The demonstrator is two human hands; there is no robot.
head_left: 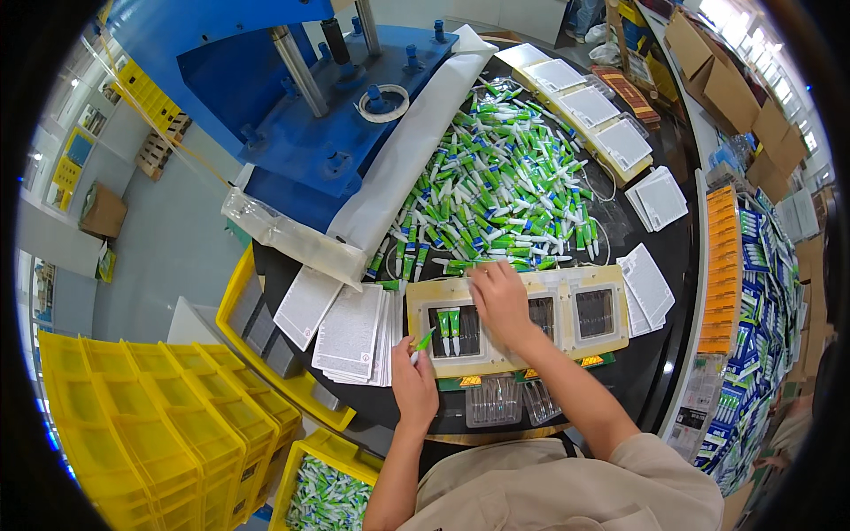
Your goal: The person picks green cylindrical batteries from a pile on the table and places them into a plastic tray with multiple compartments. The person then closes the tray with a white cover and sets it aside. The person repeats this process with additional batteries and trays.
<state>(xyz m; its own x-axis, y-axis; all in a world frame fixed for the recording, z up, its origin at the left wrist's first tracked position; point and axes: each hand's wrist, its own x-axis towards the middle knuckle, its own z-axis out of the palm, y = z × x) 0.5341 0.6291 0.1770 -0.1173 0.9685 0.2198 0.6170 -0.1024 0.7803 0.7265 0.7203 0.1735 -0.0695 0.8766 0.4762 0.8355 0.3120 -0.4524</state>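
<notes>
My left hand (413,380) is closed round a small green-and-white tube (424,342), at the near left corner of a pale yellow frame (522,356) with square windows. In the frame's left window, two green-and-white tubes (450,331) lie side by side in a clear plastic tray. My right hand (500,301) reaches over the frame's middle, fingers curled together at its far edge beside a big heap of similar tubes (491,177). What those fingers hold, if anything, is hidden. Clear plastic blister trays (493,403) lie at the frame's near edge.
A blue press (310,97) stands far left. Stacks of white printed cards (350,336) lie left of the frame, more cards (649,281) at right. Another frame with cards (588,106) sits far right. Yellow crates (159,416) and a tube-filled bin (328,496) stand lower left.
</notes>
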